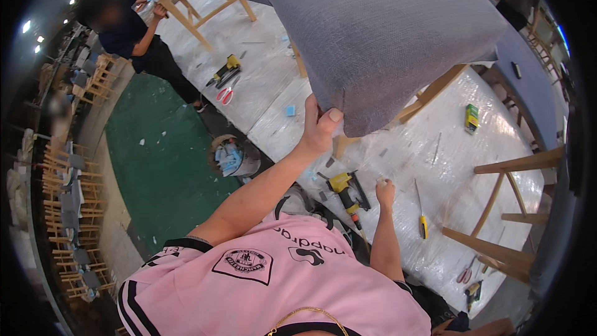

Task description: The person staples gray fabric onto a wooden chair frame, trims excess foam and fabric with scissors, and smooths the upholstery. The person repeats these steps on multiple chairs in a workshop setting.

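Observation:
A large grey fabric-covered chair part [398, 37] with pale wooden legs fills the top middle, resting over the plastic-wrapped worktable [267, 109]. My left hand [320, 127] grips its near lower corner, thumb on the outside and fingers partly hidden by the fabric. Lower down and to the right, my right hand [385, 193] is closed just above the table; a small pale bit shows at its fingertips, too small to name. Between my hands and close to me lies a yellow and black staple gun [343, 185] with an air hose fitting.
A screwdriver [423, 224], a green and yellow box [471, 118], red-handled scissors [225, 94] and another staple gun [227, 70] lie on the table. Wooden chair legs [491, 249] jut in at right. A co-worker [124, 31] handles a chair at far left. A bin [233, 155] stands beside the table.

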Available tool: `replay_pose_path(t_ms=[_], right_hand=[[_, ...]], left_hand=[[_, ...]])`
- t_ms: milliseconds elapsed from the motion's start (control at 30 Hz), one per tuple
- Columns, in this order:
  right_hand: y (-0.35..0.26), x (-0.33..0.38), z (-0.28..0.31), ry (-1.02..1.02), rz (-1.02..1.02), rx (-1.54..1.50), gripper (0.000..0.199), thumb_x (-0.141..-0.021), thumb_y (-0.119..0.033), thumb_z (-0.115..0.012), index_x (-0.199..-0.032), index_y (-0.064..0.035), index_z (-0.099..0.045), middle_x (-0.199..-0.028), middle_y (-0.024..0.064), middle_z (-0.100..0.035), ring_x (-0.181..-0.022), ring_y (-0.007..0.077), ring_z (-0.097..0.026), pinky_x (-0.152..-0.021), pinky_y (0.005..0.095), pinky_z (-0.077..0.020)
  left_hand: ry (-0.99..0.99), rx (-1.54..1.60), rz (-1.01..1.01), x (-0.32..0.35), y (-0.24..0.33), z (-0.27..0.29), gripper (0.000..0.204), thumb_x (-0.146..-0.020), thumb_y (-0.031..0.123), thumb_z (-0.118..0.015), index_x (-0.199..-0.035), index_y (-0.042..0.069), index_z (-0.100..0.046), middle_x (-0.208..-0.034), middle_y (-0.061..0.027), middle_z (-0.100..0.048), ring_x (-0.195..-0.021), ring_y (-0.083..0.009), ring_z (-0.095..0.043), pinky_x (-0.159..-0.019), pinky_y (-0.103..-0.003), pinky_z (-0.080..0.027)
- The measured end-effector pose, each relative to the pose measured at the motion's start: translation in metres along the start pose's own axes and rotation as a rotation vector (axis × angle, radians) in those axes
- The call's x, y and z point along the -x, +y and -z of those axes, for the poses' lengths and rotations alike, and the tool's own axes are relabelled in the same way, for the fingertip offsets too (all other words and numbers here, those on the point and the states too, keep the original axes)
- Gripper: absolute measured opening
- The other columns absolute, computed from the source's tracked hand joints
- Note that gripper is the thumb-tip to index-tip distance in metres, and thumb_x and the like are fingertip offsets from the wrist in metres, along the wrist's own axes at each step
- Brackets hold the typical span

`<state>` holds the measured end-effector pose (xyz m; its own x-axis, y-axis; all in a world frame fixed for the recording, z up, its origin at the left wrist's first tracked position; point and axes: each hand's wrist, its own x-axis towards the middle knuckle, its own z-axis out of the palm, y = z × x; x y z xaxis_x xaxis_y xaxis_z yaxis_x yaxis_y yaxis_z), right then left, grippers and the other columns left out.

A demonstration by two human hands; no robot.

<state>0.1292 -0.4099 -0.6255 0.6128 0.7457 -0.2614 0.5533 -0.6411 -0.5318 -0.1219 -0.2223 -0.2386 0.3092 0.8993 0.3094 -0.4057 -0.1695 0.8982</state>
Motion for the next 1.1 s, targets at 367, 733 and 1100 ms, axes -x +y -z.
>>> replay_pose_path(t_ms=[367,733,1100], right_hand=[[-0.001,0.018,0.001,0.135,-0.029,0.06,0.028,-0.089,-0.015,-0.062,-0.117,-0.0105,-0.059,-0.122,0.0155,-0.061,-0.106,0.0387,-0.065,-0.081,0.0539,-0.0555],[-0.015,0.006,0.028,0.012,-0.165,0.001,0.03,-0.096,-0.033,-0.059,-0.099,-0.0079,-0.074,-0.096,0.0174,-0.071,-0.093,0.0392,-0.069,-0.078,0.0531,-0.0541],[-0.21,0.068,0.198,0.413,0.232,-1.324,0.018,-0.098,-0.014,-0.07,-0.106,0.0019,-0.066,-0.086,0.0037,-0.067,-0.075,0.0095,-0.064,-0.067,0.0267,-0.0528]], left_hand=[[0.106,-0.388,-0.376,0.009,-0.024,0.038,0.038,-0.081,0.012,-0.073,-0.115,0.001,-0.06,-0.115,-0.0154,-0.058,-0.108,-0.0291,-0.059,-0.099,-0.045,-0.045],[0.121,0.027,-0.172,-0.005,-0.013,0.03,0.06,-0.091,0.044,-0.054,-0.134,0.002,-0.055,-0.137,-0.0094,-0.057,-0.129,-0.0246,-0.052,-0.111,-0.041,-0.036],[0.136,-0.635,-0.668,-0.006,-0.047,0.033,0.04,-0.099,0.022,-0.051,-0.129,-0.005,-0.053,-0.135,-0.0193,-0.054,-0.125,-0.0334,-0.05,-0.108,-0.045,-0.037]])
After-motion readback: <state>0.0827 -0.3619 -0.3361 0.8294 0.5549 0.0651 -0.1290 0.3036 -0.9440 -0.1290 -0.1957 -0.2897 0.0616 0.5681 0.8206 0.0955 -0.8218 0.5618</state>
